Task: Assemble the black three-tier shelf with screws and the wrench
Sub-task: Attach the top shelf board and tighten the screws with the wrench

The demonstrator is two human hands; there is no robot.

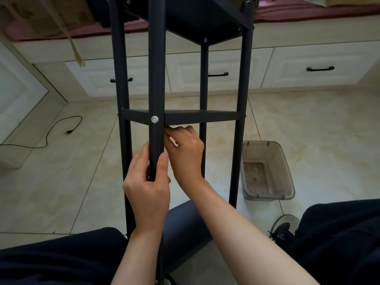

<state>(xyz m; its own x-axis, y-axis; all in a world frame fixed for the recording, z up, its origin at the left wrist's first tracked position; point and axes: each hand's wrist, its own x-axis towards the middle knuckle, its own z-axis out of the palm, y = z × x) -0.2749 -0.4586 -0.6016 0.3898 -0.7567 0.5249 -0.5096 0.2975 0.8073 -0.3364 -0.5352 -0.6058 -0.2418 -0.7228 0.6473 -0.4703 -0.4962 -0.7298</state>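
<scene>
Closest to the person, the left hand (147, 183) wraps the shelf's front post (156, 79), fingers on one side and thumb on the other, gripping it firmly. The post's long axis runs straight up and away from that grip. Just above and to the right, the right hand (185, 149) curls its fingers at the post's right flank, directly beneath the middle tier (202, 117); something small and pale seems pinched in the fingertips, but I cannot tell whether it is the wrench or a screw. A silver screw head (154, 119) sits on the post where the middle tier meets it, just above both hands and nearer the right one. Farther up hangs the upper tier (185, 17). Beyond, on the tiled floor (82, 171), stands a clear plastic bin (267, 171), with white drawers (308, 68) behind.
</scene>
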